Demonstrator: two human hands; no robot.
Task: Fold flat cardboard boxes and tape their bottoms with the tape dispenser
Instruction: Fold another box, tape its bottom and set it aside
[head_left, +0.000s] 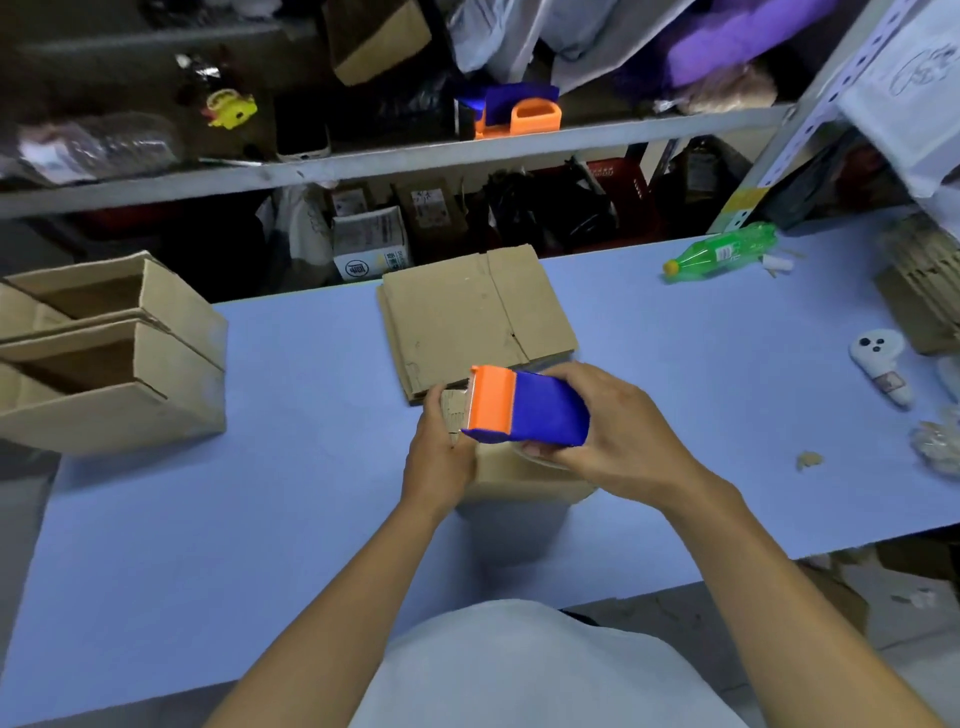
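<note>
The right hand (618, 426) is curled round the tape dispenser (524, 408), fingers wrapped under its blue body and thumb side over the top — a full grip, not a pinch. The dispenser rests on top of the small cardboard box (511, 470) that stands on the blue bench (260, 519) straight in front of the person. Its long axis runs left to right across the box top, tilted slightly, with the orange cutter end pointing left and a little away from the person, and the blue end buried in the right palm.

The left hand (441, 457) holds the box at its left side, fingers curled against the near-left wall and the thumb up near the top edge, just beside the orange end of the dispenser. How tightly it clamps cannot be told; the fingers are bent round the corner of the box.

Just behind the box, touching or nearly touching it, lies a stack of flat cardboard boxes (472, 317), its long side running away from the person. At the left edge of the bench stand two folded boxes (119, 358), one against the other, open sides facing right and up. Far right on the bench — well apart from the work — a green plastic bottle (722, 252) lies on its side, yellow cap pointing left. A second orange and blue dispenser (519, 114) sits on the shelf (363, 166) behind.
</note>
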